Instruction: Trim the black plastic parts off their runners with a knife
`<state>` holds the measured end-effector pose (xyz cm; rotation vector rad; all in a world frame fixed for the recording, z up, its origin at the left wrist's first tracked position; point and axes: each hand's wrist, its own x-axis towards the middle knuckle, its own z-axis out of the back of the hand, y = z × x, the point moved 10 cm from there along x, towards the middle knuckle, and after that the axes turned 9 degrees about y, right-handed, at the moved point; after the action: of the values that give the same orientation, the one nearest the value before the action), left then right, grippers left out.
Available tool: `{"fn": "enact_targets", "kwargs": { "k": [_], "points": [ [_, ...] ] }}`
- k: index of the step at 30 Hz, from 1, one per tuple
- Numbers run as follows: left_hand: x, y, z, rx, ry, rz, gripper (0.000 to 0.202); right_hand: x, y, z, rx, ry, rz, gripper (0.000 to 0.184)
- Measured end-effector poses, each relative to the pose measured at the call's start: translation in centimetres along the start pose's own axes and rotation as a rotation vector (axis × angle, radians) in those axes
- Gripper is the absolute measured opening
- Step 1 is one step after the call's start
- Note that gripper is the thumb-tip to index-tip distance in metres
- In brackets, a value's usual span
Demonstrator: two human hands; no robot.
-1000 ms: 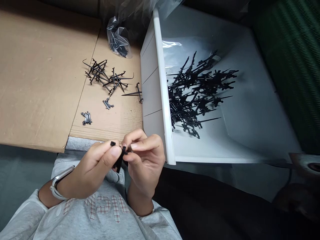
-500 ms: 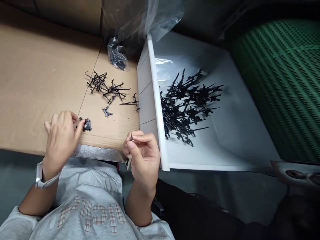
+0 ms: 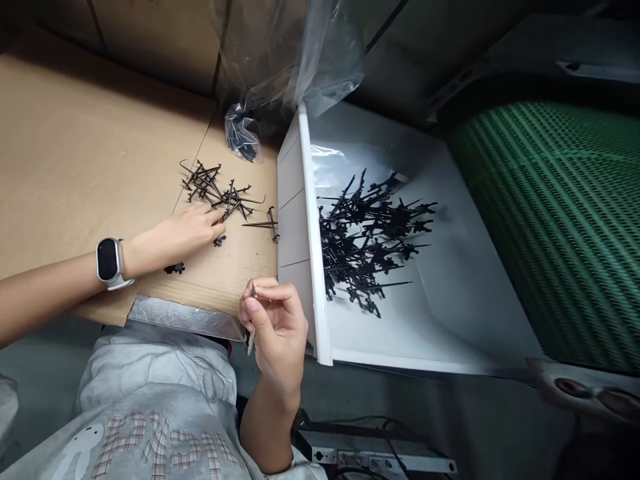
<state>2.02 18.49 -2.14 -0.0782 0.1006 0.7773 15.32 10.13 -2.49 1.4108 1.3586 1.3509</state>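
Note:
My left hand (image 3: 193, 230) reaches across the cardboard with fingers stretched out and slightly bent, their tips at the near edge of a pile of thin black plastic parts (image 3: 230, 200). Just under those fingertips lies a small dark bracket-like piece (image 3: 219, 241), partly covered by them. Below my left wrist, a small black clip-like part (image 3: 175, 268) rests on the board. My right hand (image 3: 277, 327) is closed over the table's front edge, pinching a small pointed metal tool (image 3: 253, 292) with its tip up. Its kind cannot be made out, since the fingers cover most of it.
To the right stands a white bin (image 3: 317, 267) holding many black spiked parts (image 3: 370, 233). A single black part (image 3: 273, 223) lies against its outer wall. A clear plastic bag (image 3: 243, 133) with black pieces sits at the back. Green mesh (image 3: 560, 220) is at far right.
My left hand has left the small black clip-like part and moved right and away from me to the pile. My right hand keeps hold of the pointed tool. The camera view has shifted.

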Motion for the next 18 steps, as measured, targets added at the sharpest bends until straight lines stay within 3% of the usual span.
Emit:
{"fn": "enact_targets", "kwargs": {
  "k": [4,9,11,14,18],
  "points": [
    [-1.3,0.7,-0.1,-0.072,-0.025,0.018,0.009,0.1,-0.1,0.3,-0.016,0.006,0.014,0.006],
    [-3.9,0.4,1.2,-0.165,-0.057,0.089,0.012,0.4,0.5,-0.3,-0.072,0.043,0.036,0.009],
    [-5.2,-0.5,2.6,-0.220,-0.155,0.098,0.013,0.5,1.1,-0.9,-0.105,0.058,0.051,0.015],
    [-7.5,-2.1,5.1,-0.348,-0.419,0.089,0.017,0.6,1.9,-2.1,-0.168,0.091,0.080,0.023],
    [-9.7,-3.8,6.2,-0.420,-0.661,0.130,0.011,0.3,3.6,-4.2,-0.396,0.180,0.210,0.028]
  ]
}}
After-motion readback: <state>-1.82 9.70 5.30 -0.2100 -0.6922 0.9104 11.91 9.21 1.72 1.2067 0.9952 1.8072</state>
